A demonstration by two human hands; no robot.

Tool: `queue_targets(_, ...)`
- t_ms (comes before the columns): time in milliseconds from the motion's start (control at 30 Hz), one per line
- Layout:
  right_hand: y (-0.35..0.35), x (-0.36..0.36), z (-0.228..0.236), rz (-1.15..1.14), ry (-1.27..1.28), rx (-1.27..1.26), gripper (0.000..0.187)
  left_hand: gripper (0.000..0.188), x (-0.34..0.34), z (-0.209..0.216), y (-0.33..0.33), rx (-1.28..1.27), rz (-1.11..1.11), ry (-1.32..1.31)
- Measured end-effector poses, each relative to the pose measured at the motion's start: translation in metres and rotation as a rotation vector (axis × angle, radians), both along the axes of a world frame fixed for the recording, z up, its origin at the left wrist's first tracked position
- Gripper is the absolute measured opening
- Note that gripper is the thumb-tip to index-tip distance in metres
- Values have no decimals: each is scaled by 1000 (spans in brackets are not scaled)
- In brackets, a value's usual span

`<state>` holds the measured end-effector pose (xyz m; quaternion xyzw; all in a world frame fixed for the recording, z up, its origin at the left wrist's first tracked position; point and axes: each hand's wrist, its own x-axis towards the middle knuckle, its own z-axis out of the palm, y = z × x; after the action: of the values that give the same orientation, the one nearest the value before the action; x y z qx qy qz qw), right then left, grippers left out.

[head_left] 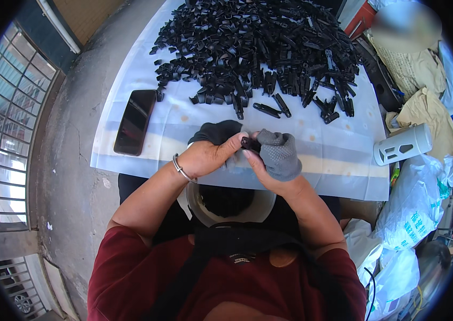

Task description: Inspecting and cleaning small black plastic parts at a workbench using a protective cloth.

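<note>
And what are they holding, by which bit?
A small black plastic piece, held near its visible end by the grey-gloved right hand and dark-gloved left hand; the rest is hidden.

Grey floor beside a white-covered worktop

Left of the worktop, the floor is cracked. Farther left of the worktop, a large barred window is brightly lit. Left of the worktop's far end stand a dark panel, a white pipe and a tan wall.
</note>
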<state>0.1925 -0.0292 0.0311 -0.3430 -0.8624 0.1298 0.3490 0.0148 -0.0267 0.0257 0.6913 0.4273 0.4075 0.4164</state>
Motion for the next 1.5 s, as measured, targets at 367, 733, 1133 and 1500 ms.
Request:
queue_targets(367, -2, 15, 8, -77, -218, 27, 21, 43, -6, 6, -2, -99, 56, 39)
queue_targets(733, -5, -5, -3, -22, -344, 164, 14, 29, 4, -2, -9, 217, 33, 190)
queue_targets(1133, 72, -22, -2, -162, -478, 365, 26, 25, -41, -21, 60, 426, 538, 879)
queue_targets(1500, 36, 6, -21, -187, -20, 292, 14, 24, -36, -19, 32, 422, 350, 732)
